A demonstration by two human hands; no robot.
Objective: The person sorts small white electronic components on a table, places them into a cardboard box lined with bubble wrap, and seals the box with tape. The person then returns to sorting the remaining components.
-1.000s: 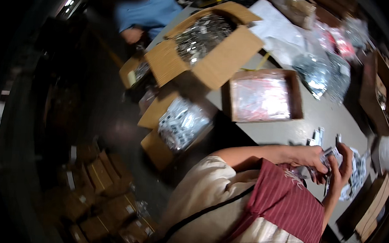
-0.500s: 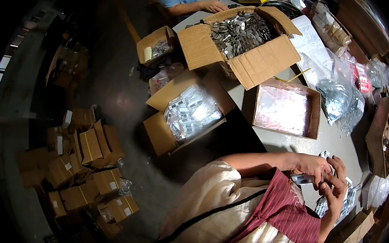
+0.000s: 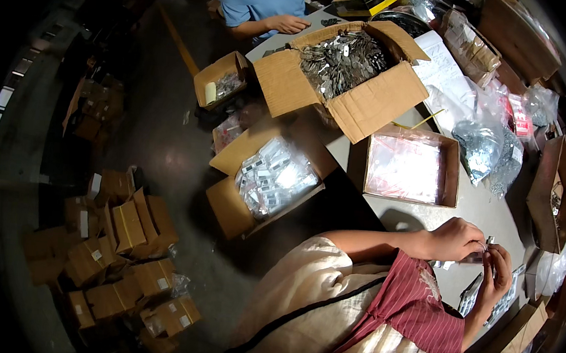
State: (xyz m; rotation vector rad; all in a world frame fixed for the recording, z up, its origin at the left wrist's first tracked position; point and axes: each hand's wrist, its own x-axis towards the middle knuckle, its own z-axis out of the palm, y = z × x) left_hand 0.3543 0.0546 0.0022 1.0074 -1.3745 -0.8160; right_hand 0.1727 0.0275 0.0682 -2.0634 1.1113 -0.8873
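My left hand (image 3: 454, 239) and my right hand (image 3: 500, 267) meet over the table at the lower right, fingertips pinched together. Between them is a small shiny silver-grey piece (image 3: 476, 257), partly covered by the fingers; its exact kind is hard to make out. Flat silvery pieces (image 3: 505, 302) lie on the table by my right wrist, and a few small pale ones show under my left hand. Beyond my hands sits a shallow cardboard box of clear plastic bags (image 3: 403, 165). Left of the table, an open carton (image 3: 225, 205) contains many small filled clear packets (image 3: 276, 176).
A large open carton (image 3: 375, 98) heaped with flat grey metal pieces (image 3: 344, 56) stands on the table's far end. A co-worker in a blue shirt (image 3: 259, 4) is beyond it. Filled plastic bags (image 3: 478, 147) and another cardboard box (image 3: 544, 195) line the right; stacked cartons (image 3: 128, 225) lie on the floor.
My hands have shifted from overlapping, spread fingers to fingertips pinched together around the small piece. The view has tilted slightly, showing more of the co-worker.
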